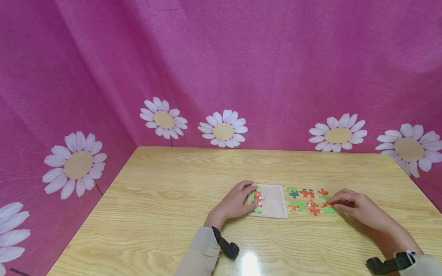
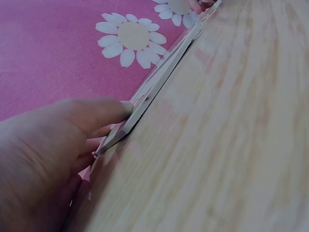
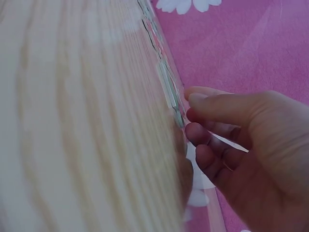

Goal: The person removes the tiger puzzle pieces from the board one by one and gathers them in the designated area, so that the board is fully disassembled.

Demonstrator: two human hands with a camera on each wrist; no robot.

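A wooden jigsaw tray lies on the table with a strip of fitted pieces along its left side. My left hand holds the tray's left side, fingers at the far left and thumb at the near left; the left wrist view shows the thumb on the frame's corner. To the right of the tray are loose puzzle pieces in green and orange. My right hand is at the rightmost ones, its loosely bent fingertips right at a green and orange piece. That piece lies flat.
The light wood table extends around the tray and pieces on all sides. Behind it and on the left hangs a pink cloth with white daisies. Black camera straps are on both wrists.
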